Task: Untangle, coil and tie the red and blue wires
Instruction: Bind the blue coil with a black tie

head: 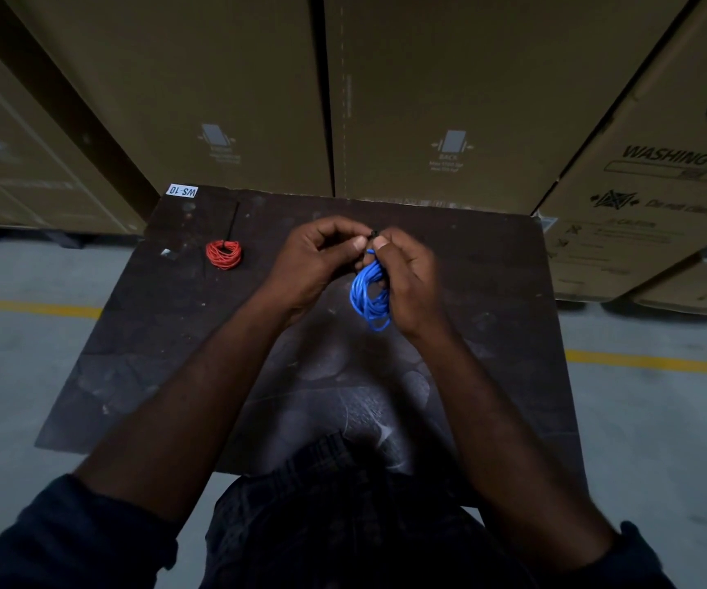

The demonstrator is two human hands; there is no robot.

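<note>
Matt, scuffed dark table (173, 354); plastic-coated blue wire (367, 297); cardboard boxes (449, 99).

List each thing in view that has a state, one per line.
red wire: coiled, lying on the table, a black strip through it, untouched.
blue wire: coiled, hanging from the right hand.
black tie: at the blue wire's top, fastened or not unclear.
left hand: pinches the black tie.
right hand: grips the blue wire.

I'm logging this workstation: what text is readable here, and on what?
"WS-10": white label, upside down, far left corner of table.
"BACK": middle carton.
"WASHING MA", cut off: right carton.
"Do not clamp": same carton, faint.
Other carton print: too blurred.
</note>
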